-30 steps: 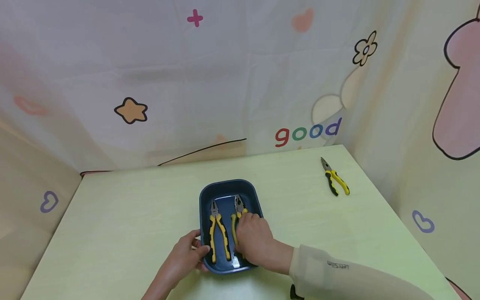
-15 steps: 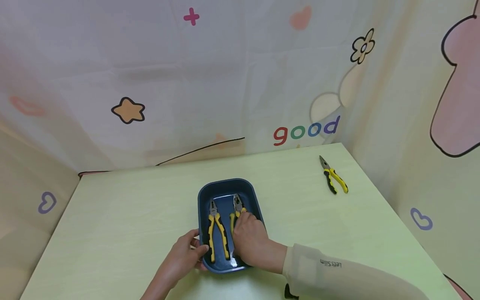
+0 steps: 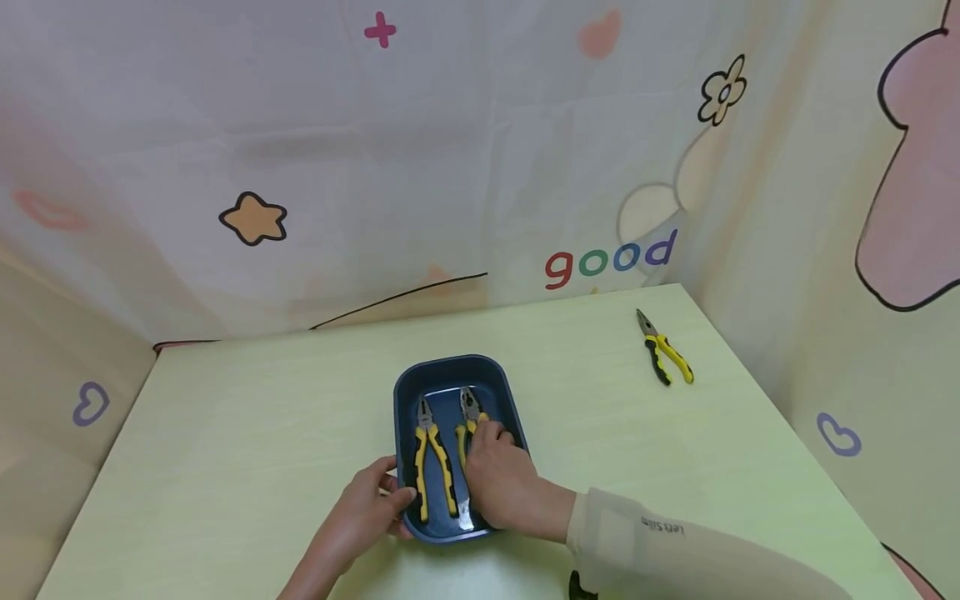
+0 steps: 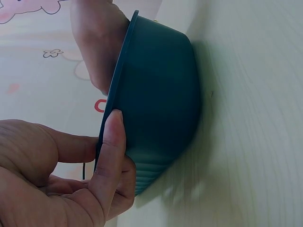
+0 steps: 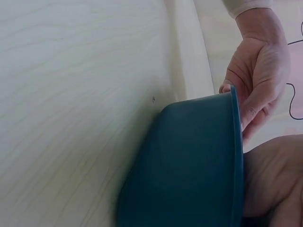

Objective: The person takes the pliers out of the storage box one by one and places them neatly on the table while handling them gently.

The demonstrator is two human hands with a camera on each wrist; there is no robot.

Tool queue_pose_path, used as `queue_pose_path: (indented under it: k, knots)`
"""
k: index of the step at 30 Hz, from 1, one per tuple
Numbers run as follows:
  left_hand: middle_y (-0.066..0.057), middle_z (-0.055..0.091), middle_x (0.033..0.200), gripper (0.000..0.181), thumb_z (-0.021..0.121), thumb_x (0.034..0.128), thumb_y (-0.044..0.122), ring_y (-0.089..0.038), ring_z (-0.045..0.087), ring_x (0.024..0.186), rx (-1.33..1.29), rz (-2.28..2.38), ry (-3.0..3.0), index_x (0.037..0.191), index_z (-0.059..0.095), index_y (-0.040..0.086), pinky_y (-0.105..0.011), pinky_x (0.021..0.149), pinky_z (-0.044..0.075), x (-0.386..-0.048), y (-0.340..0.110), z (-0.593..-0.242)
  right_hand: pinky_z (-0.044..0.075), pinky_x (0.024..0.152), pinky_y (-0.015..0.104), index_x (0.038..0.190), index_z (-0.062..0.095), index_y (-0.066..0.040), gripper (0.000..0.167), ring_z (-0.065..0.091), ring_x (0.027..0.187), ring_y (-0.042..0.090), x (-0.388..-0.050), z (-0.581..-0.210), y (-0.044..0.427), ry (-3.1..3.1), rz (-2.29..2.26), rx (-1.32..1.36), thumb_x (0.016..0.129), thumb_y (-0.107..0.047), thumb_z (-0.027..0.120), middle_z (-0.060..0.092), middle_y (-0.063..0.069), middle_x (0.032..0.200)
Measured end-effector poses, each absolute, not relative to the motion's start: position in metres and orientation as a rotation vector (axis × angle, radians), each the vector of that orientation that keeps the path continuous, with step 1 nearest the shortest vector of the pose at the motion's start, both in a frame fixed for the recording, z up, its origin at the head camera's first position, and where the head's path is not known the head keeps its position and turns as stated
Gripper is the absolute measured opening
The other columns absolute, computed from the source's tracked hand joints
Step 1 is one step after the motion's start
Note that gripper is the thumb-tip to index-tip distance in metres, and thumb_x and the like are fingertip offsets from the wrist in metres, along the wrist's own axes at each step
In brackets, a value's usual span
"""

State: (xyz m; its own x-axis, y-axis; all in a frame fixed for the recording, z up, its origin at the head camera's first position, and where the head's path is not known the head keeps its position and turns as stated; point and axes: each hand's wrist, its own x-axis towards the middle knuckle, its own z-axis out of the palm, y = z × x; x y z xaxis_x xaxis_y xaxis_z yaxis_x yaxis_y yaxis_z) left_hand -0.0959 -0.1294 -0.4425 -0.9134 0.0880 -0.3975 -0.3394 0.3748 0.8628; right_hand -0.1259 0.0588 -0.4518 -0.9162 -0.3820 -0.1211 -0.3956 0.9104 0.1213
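A blue tray (image 3: 401, 400) stands on the table, its outer wall (image 4: 156, 90) facing the left wrist view. My left hand (image 3: 363, 510) pinches its near left rim, thumb on the inner side and fingers outside. Inside lie yellow-black pliers (image 3: 422, 467) on the left, handles spread. My right hand (image 3: 501, 483) reaches into the tray's right side, fingers curled round the handles of a second pair of pliers (image 3: 470, 407); its metal head shows beyond the fingers, the lower handles are hidden. In the right wrist view, the tray wall (image 5: 189, 161) hides the right fingertips.
Long-nose pliers (image 3: 663, 348) with yellow-black handles lie on the table (image 3: 585, 375) at the far right. A printed curtain (image 3: 450, 167) hangs behind the table and along both sides. A small black object (image 3: 579, 587) shows below the right sleeve.
The head view has shifted slightly. The second pliers' head has tilted a little to the left in the tray, with the right hand still on the handles. The left hand keeps its grip.
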Motion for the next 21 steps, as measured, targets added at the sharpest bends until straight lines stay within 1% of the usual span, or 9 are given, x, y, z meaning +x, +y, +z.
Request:
queue_pose_path:
  k: [3,8,12,16,18,21]
  knots:
    - [-0.016,0.054,0.097,0.050,0.060,0.1006,-0.002,-0.021,0.067,0.063,-0.221,1.556,2.258,0.147,0.042,-0.011,-0.037,0.061,0.061,-0.0966,-0.1302,-0.4420,0.063,0.064,0.032,0.145,0.047,0.013,0.080,0.063,0.104,0.033,-0.1270,-0.4509,0.0574,2.949,0.198,-0.634,0.088,-0.032,0.081,0.054,0.028,0.129]
    - [-0.016,0.054,0.097,0.050,0.060,0.1006,-0.002,-0.021,0.067,0.063,-0.210,1.565,2.252,0.147,0.042,-0.011,-0.036,0.060,0.061,-0.0975,-0.1307,-0.4422,0.062,0.068,0.031,0.149,0.045,0.009,0.081,0.062,0.109,0.033,-0.1288,-0.4508,0.0555,2.911,0.209,-0.654,0.088,-0.030,0.081,0.052,0.026,0.134]
    - [-0.016,0.054,0.097,0.051,0.060,0.1007,-0.002,-0.021,0.067,0.063,-0.215,1.558,2.253,0.147,0.042,-0.011,-0.036,0.060,0.061,-0.0979,-0.1307,-0.4430,0.061,0.079,0.033,0.150,0.046,0.006,0.080,0.061,0.109,0.032,-0.1298,-0.4493,0.0552,2.903,0.289,-0.686,0.090,-0.034,0.079,0.054,0.024,0.134]
    - [-0.015,0.054,0.096,0.050,0.060,0.1005,-0.002,-0.021,0.067,0.062,-0.222,1.559,2.264,0.147,0.042,-0.011,-0.037,0.060,0.061,-0.0980,-0.1303,-0.4435,0.058,0.090,0.038,0.148,0.051,0.003,0.075,0.061,0.111,0.031,-0.1288,-0.4444,0.0550,2.936,0.458,-0.743,0.092,-0.039,0.076,0.057,0.021,0.134]
    - [-0.015,0.053,0.096,0.050,0.060,0.1002,-0.003,-0.022,0.067,0.062,-0.219,1.571,2.269,0.146,0.043,-0.011,-0.038,0.059,0.061,-0.0975,-0.1300,-0.4436,0.057,0.091,0.039,0.146,0.053,0.003,0.072,0.060,0.112,0.031,-0.1277,-0.4429,0.0551,2.966,0.518,-0.767,0.093,-0.040,0.075,0.058,0.020,0.134]
    - [-0.015,0.053,0.094,0.049,0.060,0.0994,-0.004,-0.022,0.067,0.061,-0.210,1.593,2.266,0.145,0.044,-0.011,-0.039,0.059,0.061,-0.0969,-0.1290,-0.4441,0.057,0.088,0.040,0.144,0.055,0.003,0.068,0.061,0.109,0.032,-0.1256,-0.4424,0.0564,3.006,0.543,-0.785,0.094,-0.040,0.074,0.060,0.021,0.131]
